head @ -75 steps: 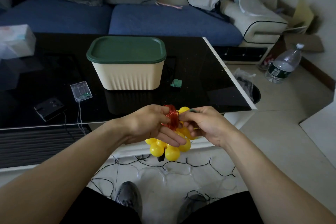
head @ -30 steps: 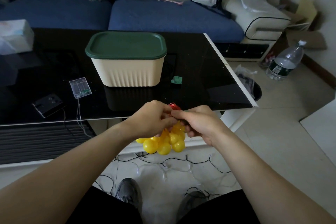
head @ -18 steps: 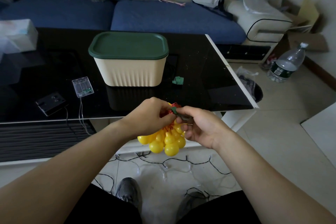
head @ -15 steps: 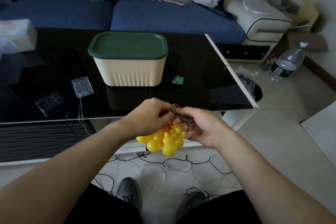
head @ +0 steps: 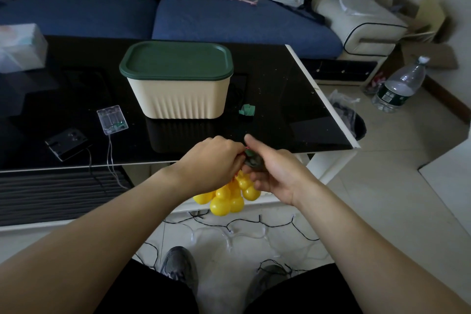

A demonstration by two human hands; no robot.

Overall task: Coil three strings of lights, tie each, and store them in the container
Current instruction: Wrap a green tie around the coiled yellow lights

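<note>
A coiled string of yellow ball lights [head: 228, 196] hangs in front of the table edge, its red wire mostly hidden under my fingers. My left hand [head: 214, 163] grips the top of the bundle. My right hand [head: 275, 171] pinches a dark green tie [head: 251, 158] against the bundle, thumb raised. The cream container [head: 178, 99] with its green lid [head: 175, 60] on stands shut on the black table [head: 293, 109]. Another string with a black wire [head: 254, 224] lies loose on the floor. A clear battery box [head: 112, 120] with thin wire lies left of the container.
A spare green tie [head: 246, 109] lies right of the container. A black box [head: 66, 144] sits near the table's front left, a tissue pack [head: 21, 48] at the far left. A water bottle [head: 400, 85] and a bin [head: 349, 120] stand on the floor to the right. My shoes [head: 178, 267] are below.
The red wire coil, plainly visible earlier, is now covered by my hands. My right thumb has lifted and the green tie sits bunched between both hands. The bundle hangs slightly lower.
</note>
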